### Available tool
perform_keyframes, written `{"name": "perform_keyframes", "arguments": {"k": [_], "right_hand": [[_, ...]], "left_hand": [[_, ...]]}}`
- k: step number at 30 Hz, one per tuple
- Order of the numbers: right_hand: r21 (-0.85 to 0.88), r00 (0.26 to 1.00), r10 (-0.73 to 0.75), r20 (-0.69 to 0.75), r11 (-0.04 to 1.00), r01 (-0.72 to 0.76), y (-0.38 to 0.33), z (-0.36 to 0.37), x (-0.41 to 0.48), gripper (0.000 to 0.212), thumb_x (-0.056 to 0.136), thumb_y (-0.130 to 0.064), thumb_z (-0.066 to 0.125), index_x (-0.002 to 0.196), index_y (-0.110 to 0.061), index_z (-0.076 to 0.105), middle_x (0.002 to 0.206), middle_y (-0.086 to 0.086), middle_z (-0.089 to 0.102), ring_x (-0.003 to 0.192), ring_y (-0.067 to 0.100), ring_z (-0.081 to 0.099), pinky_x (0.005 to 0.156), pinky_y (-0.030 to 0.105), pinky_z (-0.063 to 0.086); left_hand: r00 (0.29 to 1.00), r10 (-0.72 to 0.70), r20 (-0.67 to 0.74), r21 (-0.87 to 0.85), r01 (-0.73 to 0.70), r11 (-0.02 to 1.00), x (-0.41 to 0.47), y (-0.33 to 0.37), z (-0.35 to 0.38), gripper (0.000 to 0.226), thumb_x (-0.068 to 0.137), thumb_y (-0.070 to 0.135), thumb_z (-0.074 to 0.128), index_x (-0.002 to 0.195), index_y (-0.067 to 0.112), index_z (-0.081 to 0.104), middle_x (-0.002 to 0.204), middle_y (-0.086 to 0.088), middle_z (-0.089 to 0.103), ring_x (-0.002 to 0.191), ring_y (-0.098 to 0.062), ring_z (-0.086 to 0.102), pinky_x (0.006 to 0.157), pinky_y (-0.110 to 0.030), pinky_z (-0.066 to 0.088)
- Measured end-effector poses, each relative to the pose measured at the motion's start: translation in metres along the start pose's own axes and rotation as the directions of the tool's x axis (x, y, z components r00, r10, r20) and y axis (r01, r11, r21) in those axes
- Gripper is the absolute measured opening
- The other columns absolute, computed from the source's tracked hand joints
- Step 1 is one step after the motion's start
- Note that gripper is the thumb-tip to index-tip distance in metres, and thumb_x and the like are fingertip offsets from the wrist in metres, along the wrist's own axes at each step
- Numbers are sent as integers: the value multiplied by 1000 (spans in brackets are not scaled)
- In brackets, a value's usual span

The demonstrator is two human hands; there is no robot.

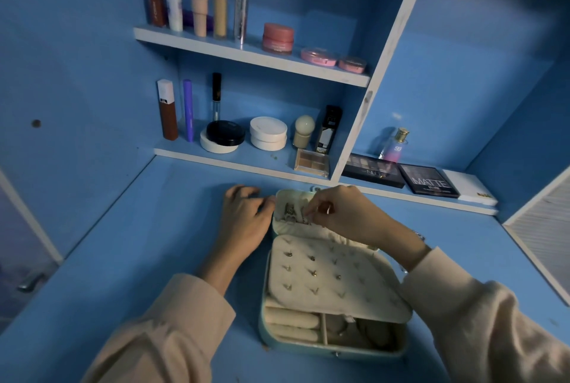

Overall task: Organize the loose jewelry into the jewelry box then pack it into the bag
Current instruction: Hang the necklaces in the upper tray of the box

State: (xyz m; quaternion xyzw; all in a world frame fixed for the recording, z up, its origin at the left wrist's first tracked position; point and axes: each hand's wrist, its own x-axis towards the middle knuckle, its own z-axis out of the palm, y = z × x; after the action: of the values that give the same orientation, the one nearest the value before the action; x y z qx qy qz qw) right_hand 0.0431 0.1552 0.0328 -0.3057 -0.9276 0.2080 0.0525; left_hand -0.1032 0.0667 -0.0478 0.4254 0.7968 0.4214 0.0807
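Both hands at the box (pixel 308 348) on the desk (pixel 154 259). Right hand (pixel 342 213) pinches a piece (pixel 306 220) over the far lid (pixel 293 196) pocket; left hand (pixel 243 219) touches its left edge, grip unclear. I'd seat it slowly, untangled.

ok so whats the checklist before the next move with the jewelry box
1. Teal jewelry box with cream lining open and flat on the blue desk: ok.
2. Left hand resting against the lid's left edge: ok.
3. Right hand pinching a small metal piece over the cream lid pocket: ok.
4. Free holes on the cream earring panel: ok.
5. Loose jewelry left on the desk: cannot tell, the hands hide part of it.
6. Bag for packing: cannot tell, none in view.
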Motion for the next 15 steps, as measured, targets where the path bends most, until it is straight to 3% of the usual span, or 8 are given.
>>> {"name": "perform_keyframes", "arguments": {"k": [3,8,10,13,15], "right_hand": [[-42,997,14,72,999,-11,3,3,-7,13,83,-22,65,93,-24,72,85,-10,61,81,9,55,78,24,47],[-27,999,10,39,1000,-9,2,5,-10,11,82,-22,67,93,-23,70,77,-17,52,71,2,48,60,6,36],[14,1000,8,-3,1000,-8,2,5,-11,9,82,-16,66,88,-21,69,74,-21,52,67,-2,48,60,2,36],[70,999,-12,-47,997,15,0,4,-12,8,82,-13,65,86,-20,68,72,-21,53,65,-5,48,61,1,36],[89,998,-36,-49,995,40,-2,4,-14,11,82,-16,66,87,-24,62,74,-13,56,67,0,49,62,9,38]], "left_hand": [[999,10,36,12,-11,1000,0,0,-1,32,97,30,49,109,10,71,134,-2,53,131,-22,26,102,-19,15],[999,23,27,-58,-21,998,2,1,-4,29,95,28,54,117,15,67,133,-1,54,131,-22,28,103,-21,17],[999,15,28,-150,-11,989,3,1,-6,30,94,25,56,120,12,65,132,-2,55,131,-22,29,107,-25,18],[998,28,56,-309,-9,951,2,1,-7,30,93,25,57,119,14,65,126,-3,59,130,-23,37,111,-38,29],[996,23,88,-412,15,911,0,3,-9,26,93,28,58,115,20,68,112,-1,65,118,-14,52,100,-29,42]]}}
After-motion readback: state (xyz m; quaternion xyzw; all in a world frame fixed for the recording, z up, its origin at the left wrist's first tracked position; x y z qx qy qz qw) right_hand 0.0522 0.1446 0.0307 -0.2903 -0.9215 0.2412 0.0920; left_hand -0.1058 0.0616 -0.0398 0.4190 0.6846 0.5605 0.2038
